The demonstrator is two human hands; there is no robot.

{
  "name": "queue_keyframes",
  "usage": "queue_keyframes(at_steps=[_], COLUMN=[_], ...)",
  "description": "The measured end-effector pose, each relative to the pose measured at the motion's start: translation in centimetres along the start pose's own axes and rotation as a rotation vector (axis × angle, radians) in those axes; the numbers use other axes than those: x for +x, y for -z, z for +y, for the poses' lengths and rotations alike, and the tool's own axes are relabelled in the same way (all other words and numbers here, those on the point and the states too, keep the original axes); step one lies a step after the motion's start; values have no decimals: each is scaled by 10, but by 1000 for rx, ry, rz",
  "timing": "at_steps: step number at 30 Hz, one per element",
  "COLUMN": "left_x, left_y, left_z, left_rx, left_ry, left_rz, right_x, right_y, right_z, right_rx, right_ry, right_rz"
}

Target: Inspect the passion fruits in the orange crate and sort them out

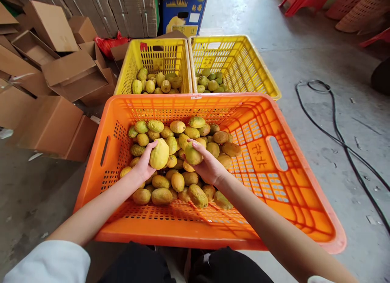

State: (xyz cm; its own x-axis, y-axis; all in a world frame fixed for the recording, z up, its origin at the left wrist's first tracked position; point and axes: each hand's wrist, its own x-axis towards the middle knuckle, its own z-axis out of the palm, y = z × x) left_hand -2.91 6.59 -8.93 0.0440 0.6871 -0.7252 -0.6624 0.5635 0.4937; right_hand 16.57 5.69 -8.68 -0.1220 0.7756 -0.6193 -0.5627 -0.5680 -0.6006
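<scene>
My left hand [144, 163] is closed around a pale yellow oval fruit [159, 154] with a lumpy skin. In my right hand [210, 165] is a rounder, greener fruit [193, 154], held between thumb and fingers. Both hands are over a large orange plastic basket [195, 232], a little apart from each other. Beneath them, a heap of similar yellow and green-brown fruits [161, 196] covers the basket's bottom, mostly toward its left and middle. The exact kind of fruit is unclear to me.
Behind the orange basket stand a left yellow basket [122, 78] and a right yellow basket [252, 68], both holding fruits. Cardboard boxes [55, 120] are piled at the left. A blue carton [184, 15] stands at the back. A black cable [338, 132] lies on the floor at right.
</scene>
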Motion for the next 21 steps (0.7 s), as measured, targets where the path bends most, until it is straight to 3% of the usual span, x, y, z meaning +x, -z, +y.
queue_keyframes(at_steps=[11,21], left_x=[2,0], left_y=[-1,1], left_z=[-2,-1], left_rx=[-28,20], left_ry=[57,62], left_rz=[-31,-73], right_x=[3,5], right_y=[2,6], right_z=[-2,-1], right_rx=[19,65], right_ry=[-109,-104], right_rz=[31,41])
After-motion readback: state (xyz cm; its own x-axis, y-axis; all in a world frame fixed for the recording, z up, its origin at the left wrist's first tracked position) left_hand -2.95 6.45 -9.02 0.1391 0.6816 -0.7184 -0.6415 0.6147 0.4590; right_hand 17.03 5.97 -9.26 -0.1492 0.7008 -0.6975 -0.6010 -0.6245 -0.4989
